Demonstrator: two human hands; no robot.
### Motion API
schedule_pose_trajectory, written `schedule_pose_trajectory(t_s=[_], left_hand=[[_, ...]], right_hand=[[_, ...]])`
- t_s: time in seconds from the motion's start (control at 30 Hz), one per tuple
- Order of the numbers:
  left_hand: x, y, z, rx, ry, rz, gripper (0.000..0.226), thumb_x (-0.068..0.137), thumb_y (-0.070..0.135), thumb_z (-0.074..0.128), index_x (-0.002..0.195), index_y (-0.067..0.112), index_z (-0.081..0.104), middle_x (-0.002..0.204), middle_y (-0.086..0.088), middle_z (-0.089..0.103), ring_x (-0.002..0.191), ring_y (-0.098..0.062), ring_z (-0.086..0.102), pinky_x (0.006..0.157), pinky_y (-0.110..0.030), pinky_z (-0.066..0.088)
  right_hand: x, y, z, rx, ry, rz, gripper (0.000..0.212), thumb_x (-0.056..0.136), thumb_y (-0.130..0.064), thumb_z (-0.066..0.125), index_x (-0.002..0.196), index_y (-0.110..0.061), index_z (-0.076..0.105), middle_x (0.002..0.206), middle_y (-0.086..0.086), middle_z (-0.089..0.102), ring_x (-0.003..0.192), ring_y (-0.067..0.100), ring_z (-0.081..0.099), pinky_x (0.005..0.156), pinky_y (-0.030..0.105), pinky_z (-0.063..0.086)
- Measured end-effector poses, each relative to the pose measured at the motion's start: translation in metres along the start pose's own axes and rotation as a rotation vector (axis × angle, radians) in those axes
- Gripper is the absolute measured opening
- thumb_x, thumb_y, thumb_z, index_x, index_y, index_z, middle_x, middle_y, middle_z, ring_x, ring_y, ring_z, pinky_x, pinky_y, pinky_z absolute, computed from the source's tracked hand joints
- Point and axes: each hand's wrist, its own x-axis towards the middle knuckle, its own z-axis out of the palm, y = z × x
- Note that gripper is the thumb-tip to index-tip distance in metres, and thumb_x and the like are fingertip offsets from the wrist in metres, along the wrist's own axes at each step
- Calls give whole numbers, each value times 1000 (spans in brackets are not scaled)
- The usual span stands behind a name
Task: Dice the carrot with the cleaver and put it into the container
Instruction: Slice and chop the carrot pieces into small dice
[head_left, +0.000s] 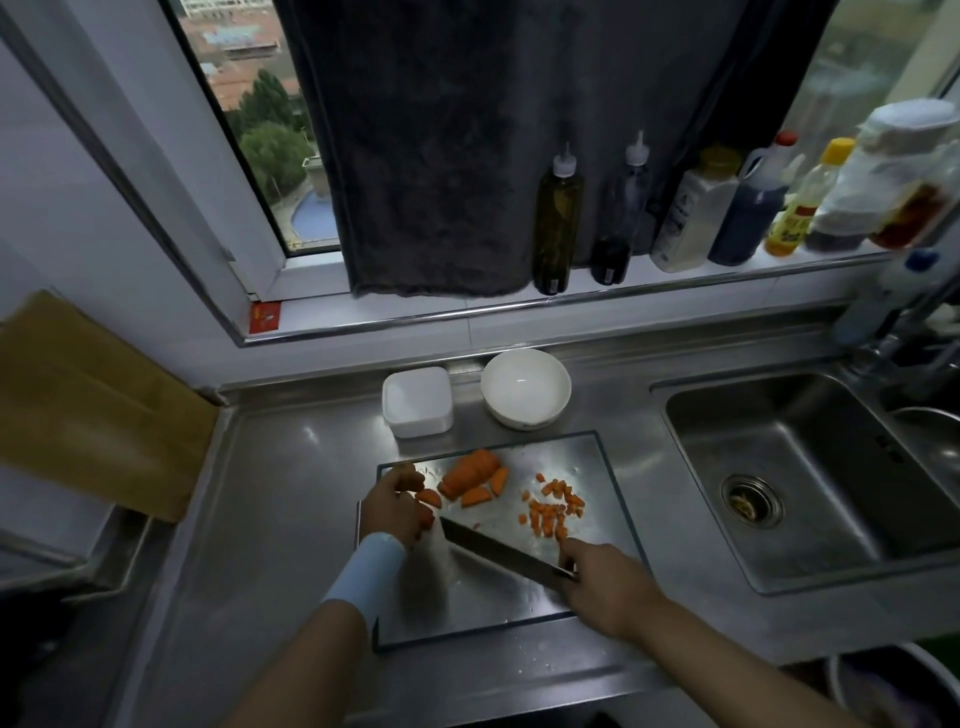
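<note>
Head view: right hand (608, 582) grips cleaver (498, 548), left hand (392, 501) pinches carrot (429, 498); bottle labels (789, 224) blurred.

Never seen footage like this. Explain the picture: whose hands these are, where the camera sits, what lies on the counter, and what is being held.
No machine here: a person's two bare hands, filmed by one head-worn wide-angle camera looking down. The right hand holds a cleaver. The left hand curls over a carrot piece beside the blade. On the steel cutting board lie larger carrot chunks and a pile of dice. Behind it stand a white container and a white bowl; a sink is to the right.
</note>
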Motion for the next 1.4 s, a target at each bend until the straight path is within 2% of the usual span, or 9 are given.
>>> schedule_pose_trajectory(t_s=[0.17,0.3,0.47,0.57,0.73,0.8,0.93,1.1,1.4], left_hand=[[3,-11,12,269,-73,107,37,85,-5,43,88,24,65,91,1,66,89,-21,63,84,-32,51],[-2,-22,35,640,-160,101,23,89,25,50,109,28,62,110,-6,56,111,-34,53,98,-42,39],[-14,-18,67,575,-331,292,29,99,17,45,123,17,59,121,-2,57,112,-24,52,93,-25,37],[-11,-11,79,556,-378,236,30,95,16,49,122,19,62,130,-10,56,111,-25,54,92,-23,37],[7,2,68,572,-60,57,36,81,46,42,110,31,59,125,-13,53,120,-37,46,102,-46,28],[21,-6,72,556,-66,103,39,76,56,32,92,34,59,108,-4,58,111,-37,52,102,-52,29],[14,6,79,631,-58,236,20,90,44,44,104,44,58,109,15,51,102,-23,52,101,-49,32],[17,13,92,866,-52,483,32,96,32,48,128,35,55,129,4,47,120,-22,44,98,-31,32],[32,7,109,1208,-84,732,28,93,35,50,115,28,65,134,-1,40,121,-26,35,101,-37,32]], right_hand=[[-2,-2,7,51,77,155,19,91,-48,56,91,-30,49,87,-5,64,72,16,57,57,27,40],[-4,19,-9,57,111,293,24,92,-46,54,85,-24,49,80,-4,62,71,16,60,60,31,47],[-7,44,-28,121,110,329,22,89,-42,58,80,-23,51,73,-3,63,68,15,61,63,33,47],[-11,59,-37,149,62,308,25,86,-42,62,76,-21,53,69,-2,62,65,14,58,59,31,43],[-5,77,-40,92,-10,284,31,80,-53,60,81,-21,58,74,-6,65,70,12,62,67,31,50],[2,76,-41,71,-32,272,29,82,-51,59,83,-22,59,76,-6,66,71,11,63,68,31,51],[23,71,-51,69,25,251,24,87,-50,58,85,-25,56,77,-5,65,70,12,63,64,31,52],[41,76,-61,71,45,265,17,90,-43,57,88,-27,54,82,-5,64,75,15,63,67,33,53],[46,65,-48,244,99,270,21,92,-40,58,80,-23,53,75,-4,61,67,10,58,53,27,37]])
